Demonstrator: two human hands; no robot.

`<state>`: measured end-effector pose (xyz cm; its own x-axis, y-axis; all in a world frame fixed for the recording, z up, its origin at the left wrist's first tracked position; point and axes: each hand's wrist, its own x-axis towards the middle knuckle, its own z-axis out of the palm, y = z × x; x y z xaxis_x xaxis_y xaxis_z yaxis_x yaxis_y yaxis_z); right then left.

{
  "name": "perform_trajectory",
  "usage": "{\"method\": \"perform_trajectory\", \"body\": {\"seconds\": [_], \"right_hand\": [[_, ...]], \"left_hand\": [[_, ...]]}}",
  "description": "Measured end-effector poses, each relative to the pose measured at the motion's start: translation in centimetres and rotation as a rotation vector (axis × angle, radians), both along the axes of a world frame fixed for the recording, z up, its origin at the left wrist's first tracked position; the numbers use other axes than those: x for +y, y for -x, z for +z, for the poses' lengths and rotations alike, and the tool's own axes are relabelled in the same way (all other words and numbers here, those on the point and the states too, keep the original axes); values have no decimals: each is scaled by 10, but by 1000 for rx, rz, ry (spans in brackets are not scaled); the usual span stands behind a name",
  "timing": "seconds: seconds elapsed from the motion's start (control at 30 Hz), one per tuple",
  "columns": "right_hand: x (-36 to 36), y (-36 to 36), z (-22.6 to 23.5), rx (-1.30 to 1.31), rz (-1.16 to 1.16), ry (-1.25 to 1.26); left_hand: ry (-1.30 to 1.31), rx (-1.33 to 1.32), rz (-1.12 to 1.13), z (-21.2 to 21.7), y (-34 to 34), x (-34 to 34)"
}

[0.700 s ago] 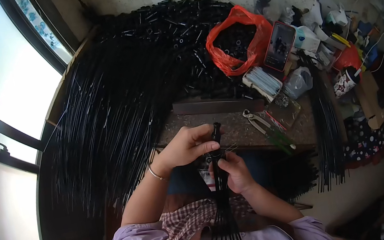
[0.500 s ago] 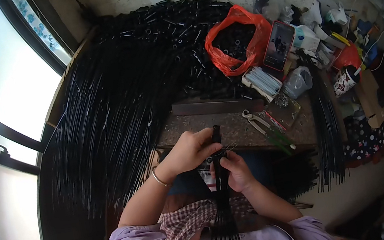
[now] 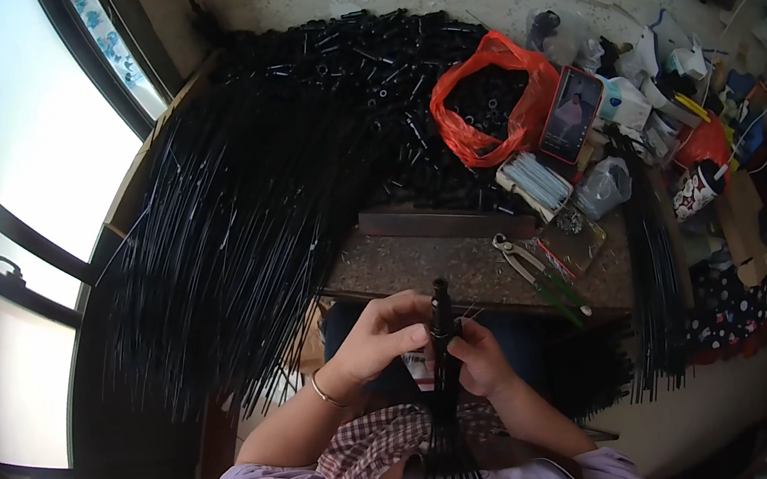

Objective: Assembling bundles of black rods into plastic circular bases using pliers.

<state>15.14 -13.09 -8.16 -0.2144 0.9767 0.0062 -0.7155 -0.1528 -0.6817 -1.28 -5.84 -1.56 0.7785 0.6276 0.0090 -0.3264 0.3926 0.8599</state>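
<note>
A black umbrella frame (image 3: 443, 372) stands upright before my body, its thin ribs fanning out below over my lap. My right hand (image 3: 485, 360) grips it just under its tubular black top piece, thumb pressed against its side. My left hand (image 3: 384, 336) curls its fingers around the far side of that top piece, thumb bent toward it; the fingertips are partly hidden. Thin wire ends (image 3: 470, 311) stick out to the right above my right thumb. A checked cloth (image 3: 377, 441) lies across my lap beneath the frame.
Long black ribs (image 3: 221, 236) cover the table's left side; black tubular parts (image 3: 352, 52) are heaped behind. A red plastic bag (image 3: 460, 148), propped phone (image 3: 572, 115), pincers (image 3: 520, 257) and a dark bar (image 3: 442, 223) lie on the table (image 3: 398, 262). More ribs (image 3: 648, 256) hang at its right edge.
My left hand has shifted down and its thumb has drawn back from the top piece, uncovering more of it. The right hand keeps its grip. The whole view has tilted slightly.
</note>
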Motion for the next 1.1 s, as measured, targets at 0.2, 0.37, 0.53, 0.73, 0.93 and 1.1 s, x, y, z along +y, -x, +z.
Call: {"method": "perform_trajectory", "body": {"seconds": [0.2, 0.37, 0.53, 0.73, 0.93, 1.1], "right_hand": [[-4, 0, 3, 46, -62, 41], [-3, 1, 4, 21, -26, 13], [-7, 4, -8, -74, -144, 4], [-7, 2, -10, -53, -147, 13], [-6, 3, -11, -38, -157, 33], [-4, -10, -10, 43, -65, 33]], "left_hand": [[-786, 226, 295, -15, -7, -3], [-818, 76, 241, -22, -8, 9], [-753, 104, 204, -21, -7, 12], [-674, 72, 252, -19, -14, 6], [-679, 188, 189, -18, -12, 11], [-304, 20, 119, -26, -23, 8]]}}
